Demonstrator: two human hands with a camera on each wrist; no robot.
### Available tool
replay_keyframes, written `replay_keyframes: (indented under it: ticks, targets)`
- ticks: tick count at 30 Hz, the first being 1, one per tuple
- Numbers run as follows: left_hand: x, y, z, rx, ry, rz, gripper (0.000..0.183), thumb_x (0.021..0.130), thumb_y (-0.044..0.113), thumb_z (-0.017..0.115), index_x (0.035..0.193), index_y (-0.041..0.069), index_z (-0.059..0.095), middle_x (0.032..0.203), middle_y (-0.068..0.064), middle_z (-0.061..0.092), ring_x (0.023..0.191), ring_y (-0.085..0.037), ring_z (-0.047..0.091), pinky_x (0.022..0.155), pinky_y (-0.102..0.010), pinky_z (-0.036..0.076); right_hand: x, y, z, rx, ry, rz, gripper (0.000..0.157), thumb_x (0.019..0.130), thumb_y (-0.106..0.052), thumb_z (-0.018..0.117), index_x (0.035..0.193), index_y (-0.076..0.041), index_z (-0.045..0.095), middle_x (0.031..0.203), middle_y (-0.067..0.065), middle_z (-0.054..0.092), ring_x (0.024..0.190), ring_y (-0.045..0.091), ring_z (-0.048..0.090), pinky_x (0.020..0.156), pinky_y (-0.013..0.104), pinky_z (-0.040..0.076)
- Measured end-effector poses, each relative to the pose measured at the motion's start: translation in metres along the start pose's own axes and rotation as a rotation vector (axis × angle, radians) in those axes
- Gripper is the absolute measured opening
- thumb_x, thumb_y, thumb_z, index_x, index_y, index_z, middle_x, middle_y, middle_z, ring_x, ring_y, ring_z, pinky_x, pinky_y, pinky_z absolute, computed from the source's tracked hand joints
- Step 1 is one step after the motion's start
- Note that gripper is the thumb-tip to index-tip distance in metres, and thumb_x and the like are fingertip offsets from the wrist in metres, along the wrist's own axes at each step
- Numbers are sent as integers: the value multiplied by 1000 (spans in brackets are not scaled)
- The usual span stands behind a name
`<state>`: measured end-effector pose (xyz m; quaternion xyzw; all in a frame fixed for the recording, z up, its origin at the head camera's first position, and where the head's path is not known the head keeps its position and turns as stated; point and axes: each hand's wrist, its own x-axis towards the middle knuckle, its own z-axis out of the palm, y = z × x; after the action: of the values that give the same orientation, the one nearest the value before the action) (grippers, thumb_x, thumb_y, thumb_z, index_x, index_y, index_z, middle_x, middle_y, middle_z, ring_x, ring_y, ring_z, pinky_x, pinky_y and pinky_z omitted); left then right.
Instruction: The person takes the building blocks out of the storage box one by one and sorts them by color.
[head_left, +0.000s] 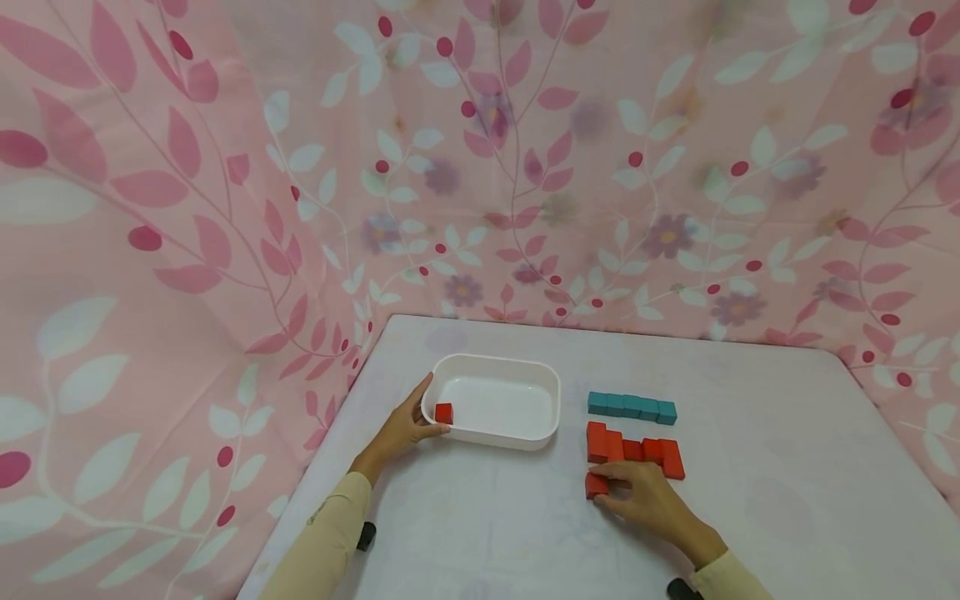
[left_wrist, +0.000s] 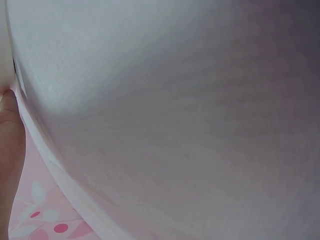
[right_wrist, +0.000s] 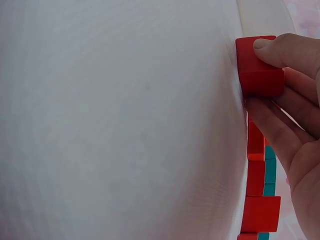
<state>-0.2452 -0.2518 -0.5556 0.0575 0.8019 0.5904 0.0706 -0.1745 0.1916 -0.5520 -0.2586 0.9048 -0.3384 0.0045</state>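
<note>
My left hand [head_left: 403, 427] holds the white plastic tray [head_left: 495, 437] at its near left corner, fingers along the left side and thumb by the front rim. One red cube [head_left: 444, 413] sits inside, in that corner. On the table to the right, my right hand [head_left: 647, 498] pinches a red block [head_left: 596, 486] between thumb and fingers. The right wrist view shows the thumb on top of this red block [right_wrist: 260, 80]. Just beyond stands an uneven row of several red blocks [head_left: 597, 442], partly hidden by the hand. In the left wrist view only a finger [left_wrist: 10, 145] shows at the edge.
Behind the red blocks lies a straight row of several teal cubes [head_left: 632, 407]. A white cloth covers the table [head_left: 480, 525]. Pink floral curtains [head_left: 570, 167] hang along its back and left side.
</note>
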Motion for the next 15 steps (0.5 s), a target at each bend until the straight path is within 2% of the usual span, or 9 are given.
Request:
replay_keyframes:
  ticks: [9, 15]
  targets:
    - [1, -1, -2, 3, 16, 16, 111, 68, 29, 90, 154, 40, 21, 158, -4, 28, 134, -27, 44, 97, -32, 47, 3, -2, -3, -22, -13, -8, 46, 75, -28, 85, 117, -15, 73, 107, -12, 69, 93, 6, 62, 78, 23, 56]
    - [1, -3, -1, 2, -3, 16, 112, 69, 28, 89, 156, 36, 19, 159, -6, 24, 135, -27, 42, 98, -32, 47, 7, -17, -10, -36, 28, -92, 48, 74, -31, 86, 117, -14, 72, 110, -7, 70, 99, 9, 65, 80, 28, 57]
